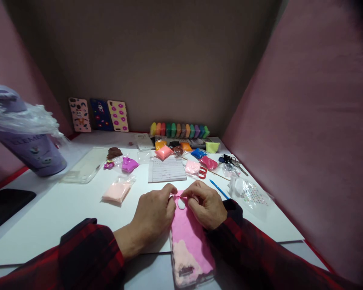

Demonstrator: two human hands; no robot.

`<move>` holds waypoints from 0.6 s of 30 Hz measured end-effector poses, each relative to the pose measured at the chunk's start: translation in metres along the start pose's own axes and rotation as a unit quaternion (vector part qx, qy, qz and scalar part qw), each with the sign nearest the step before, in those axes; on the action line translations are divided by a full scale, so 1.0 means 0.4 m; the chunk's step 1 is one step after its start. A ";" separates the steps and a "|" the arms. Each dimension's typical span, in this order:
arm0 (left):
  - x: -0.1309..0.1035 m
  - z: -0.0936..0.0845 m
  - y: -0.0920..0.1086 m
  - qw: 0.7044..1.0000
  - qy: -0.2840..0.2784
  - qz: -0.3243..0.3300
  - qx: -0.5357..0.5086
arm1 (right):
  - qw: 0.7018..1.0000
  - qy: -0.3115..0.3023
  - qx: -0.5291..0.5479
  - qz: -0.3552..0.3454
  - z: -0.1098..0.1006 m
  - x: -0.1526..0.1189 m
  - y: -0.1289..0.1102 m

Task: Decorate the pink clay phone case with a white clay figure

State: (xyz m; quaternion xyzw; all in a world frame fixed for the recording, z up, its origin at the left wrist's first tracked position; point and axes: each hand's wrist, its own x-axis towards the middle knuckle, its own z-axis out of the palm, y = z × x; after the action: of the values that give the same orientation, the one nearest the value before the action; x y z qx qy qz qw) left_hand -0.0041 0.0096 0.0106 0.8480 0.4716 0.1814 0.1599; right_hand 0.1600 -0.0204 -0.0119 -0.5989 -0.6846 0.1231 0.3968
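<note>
A dark wall (pixel 169 60) closes the far side, with a pink wall (pixel 305 121) along the right. The bench (pixel 151 274) carries a wide white board (pixel 48 225). At the far left stands a purple tumbler (pixel 39 153), its upper part wrapped in clear plastic.

The left hand (pixel 155 207) and right hand (pixel 208 205) meet over the far end of a pink-covered phone case (pixel 189 233), which lies near the middle, partly past the board's near edge. Both hands have curled fingers, forefingers pointing toward each other; whether either pinches anything is hidden. The case has a peach patch (pixel 181 251) at its near left.

A black flat object (pixel 9 207) lies at the near left, a clear case (pixel 81 169) farther off. Three decorated cases (pixel 101 114) lean on the far wall. A ruled notepad (pixel 166 173) lies beyond the hands, a bag of small gems (pixel 254 195) to the right. Farther back runs a row of coloured blocks (pixel 178 130).

Smaller still are a peach packet (pixel 117 190) left of the hands, keys (pixel 234 162) at the far right, and a blue pen (pixel 219 188) beyond the right hand. Smallest, on the pink covering, are a white drop-shaped piece (pixel 181 204) and a thin red strip (pixel 179 197) between the forefingers.
</note>
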 end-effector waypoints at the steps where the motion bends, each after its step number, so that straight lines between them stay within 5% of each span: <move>1: 0.000 0.000 -0.001 1.000 -0.001 0.001 -0.001 | 1.000 -0.001 0.002 -0.001 0.000 0.000 0.000; 11: 0.002 -0.002 0.001 0.998 0.005 -0.019 -0.061 | 1.000 0.002 -0.011 0.017 -0.002 0.000 -0.004; 18: 0.008 -0.011 -0.002 0.968 0.053 -0.049 -0.241 | 0.999 0.011 -0.018 0.036 0.002 -0.002 -0.007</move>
State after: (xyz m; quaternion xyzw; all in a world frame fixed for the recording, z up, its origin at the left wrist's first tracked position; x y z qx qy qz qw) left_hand -0.0052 0.0131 0.0146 0.7494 0.4631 0.3261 0.3430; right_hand 0.1576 -0.0216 -0.0108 -0.6319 -0.6601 0.1183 0.3884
